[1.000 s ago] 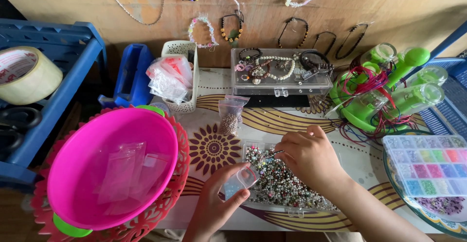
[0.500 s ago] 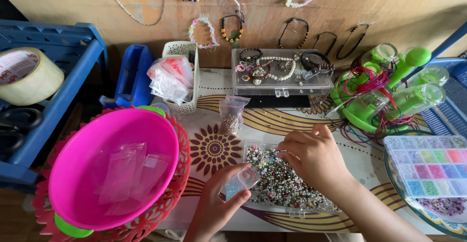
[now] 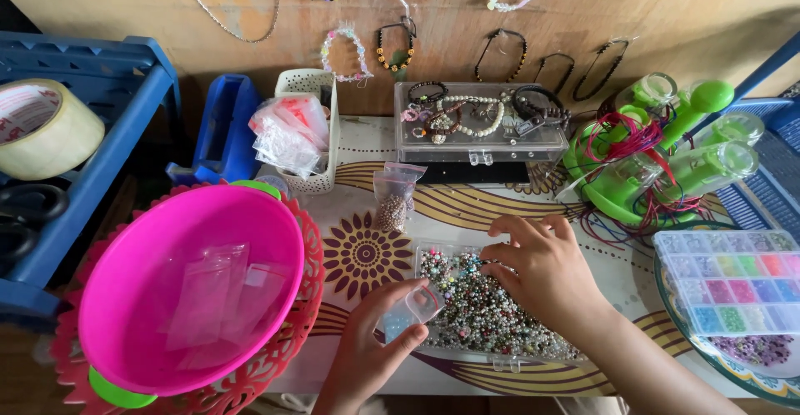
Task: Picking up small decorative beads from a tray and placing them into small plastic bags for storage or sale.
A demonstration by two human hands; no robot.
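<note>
Left hand (image 3: 375, 344), bottom centre of frame, pinches a small clear plastic container (image 3: 414, 308) between thumb and fingers, tilted toward the bead tray. Right hand (image 3: 542, 269), centre right, hovers palm down over the clear tray of mixed beads (image 3: 483, 315), fingers curled narrow with tips at the beads near the tray's upper edge; cannot tell whether a bead is actually pinched. Tray sits lower centre on the patterned counter (image 3: 367, 252), container touching or just over its left edge.

Around it: small zip bag of brownish beads (image 3: 393, 198) stands just above the tray. Big pink bowl (image 3: 192, 286) with empty clear bags inside fills lower left, resting in a red lattice basket (image 3: 312, 298). Clear box of bracelets (image 3: 479, 123) upper centre. Green stand with clear tubes and red cord (image 3: 658, 157) upper right. Compartment box of coloured beads (image 3: 733, 282) at right edge. Tape roll (image 3: 37, 127) on the blue shelf, far left. Bracelets hang on the wooden wall (image 3: 400, 44) at top.

Judgement on doing this well: keep the container mouth low and close over the tray so dropped beads fall back in; pick with fingertips only, one or few beads at a time; hold the container steady and level enough not to spill.
</note>
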